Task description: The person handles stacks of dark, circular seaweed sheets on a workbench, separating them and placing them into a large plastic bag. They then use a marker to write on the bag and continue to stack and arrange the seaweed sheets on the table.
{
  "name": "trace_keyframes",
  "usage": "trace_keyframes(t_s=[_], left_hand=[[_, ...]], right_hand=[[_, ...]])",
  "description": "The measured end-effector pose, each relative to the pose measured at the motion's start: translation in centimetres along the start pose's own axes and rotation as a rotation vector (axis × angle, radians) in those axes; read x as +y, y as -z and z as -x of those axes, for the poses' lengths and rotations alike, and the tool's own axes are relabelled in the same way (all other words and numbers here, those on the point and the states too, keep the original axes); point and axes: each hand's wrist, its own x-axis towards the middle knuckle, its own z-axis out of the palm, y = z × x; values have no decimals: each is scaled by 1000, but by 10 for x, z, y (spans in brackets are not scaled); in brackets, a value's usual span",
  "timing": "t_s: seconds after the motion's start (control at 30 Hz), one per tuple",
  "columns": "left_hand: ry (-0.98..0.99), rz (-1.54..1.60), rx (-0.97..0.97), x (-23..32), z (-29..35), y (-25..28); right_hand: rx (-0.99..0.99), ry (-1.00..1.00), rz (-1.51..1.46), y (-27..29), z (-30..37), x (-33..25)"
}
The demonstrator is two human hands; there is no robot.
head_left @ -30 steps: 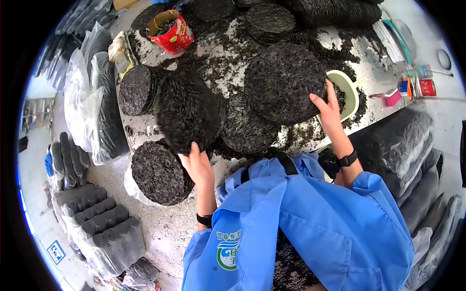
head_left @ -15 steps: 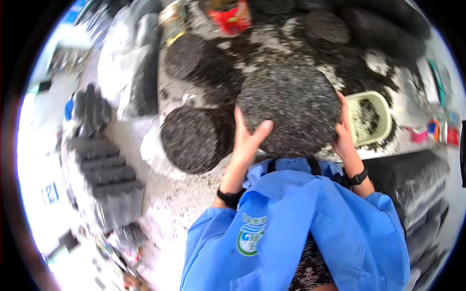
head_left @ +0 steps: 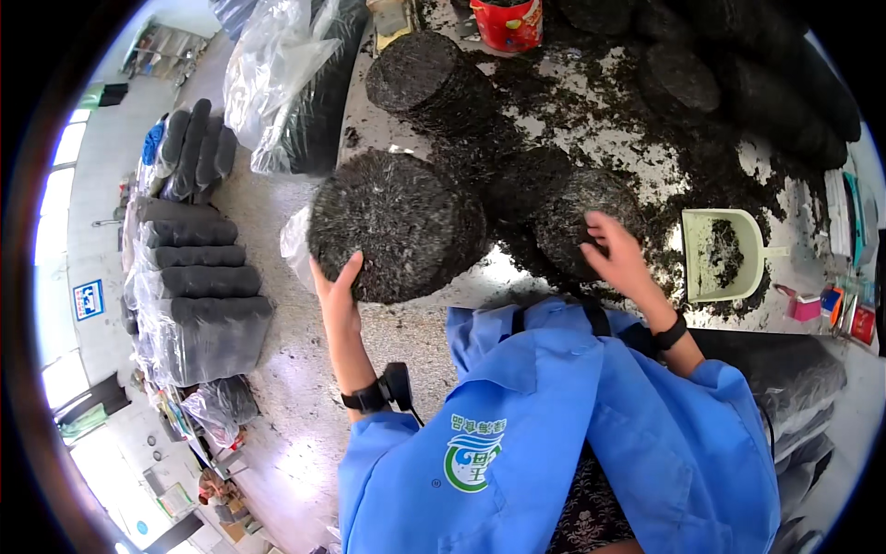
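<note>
Left hand: my left hand (head_left: 337, 294) is cupped against the lower left edge of the big dark round stack (head_left: 399, 226), fingers spread up its side, so it's holding that one.
Right hand: my right hand (head_left: 620, 257) sits flat and open on top of a second dark disc (head_left: 591, 214), just right of the big stack, fingers loosely spread, not wrapped around anything.
Big stack: right at the near left edge of the table (head_left: 517, 277), tilted a bit toward me, with a bit of clear plastic (head_left: 293, 247) poking out on its left.
In the way: my blue jacket (head_left: 572, 434) covers the table edge below both hands.
Scoop: pale green dustpan (head_left: 722, 254) right of the big stack, past my right hand, with dark crumbs in it.
Further back: another round stack (head_left: 420, 76) behind the big one, a red tub (head_left: 506, 23) beyond that.
Crumbs: loose dark bits (head_left: 646, 138) all over the tabletop.
Left of the stack: bagged dark rolls (head_left: 198, 295) on the floor, well apart.
</note>
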Motion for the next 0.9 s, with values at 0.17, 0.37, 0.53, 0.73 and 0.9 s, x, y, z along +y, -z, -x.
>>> trace_keyframes(t_s=[0.17,0.37,0.53,0.73,0.9], left_hand=[[-352,-612,289,12,11,-26],[-814,-958,237,45,48,-60],[-1108,-815,117,66,87,-105],[-432,-491,-721,14,119,-181],[-291,-1022,-660,-111,68,-243]], right_hand=[[-83,239,512,-24,-1,16],[127,503,803,-39,-71,8],[534,475,413,-6,-107,6],[695,-227,-470,86,-73,20],[768,-201,-568,110,-25,40]])
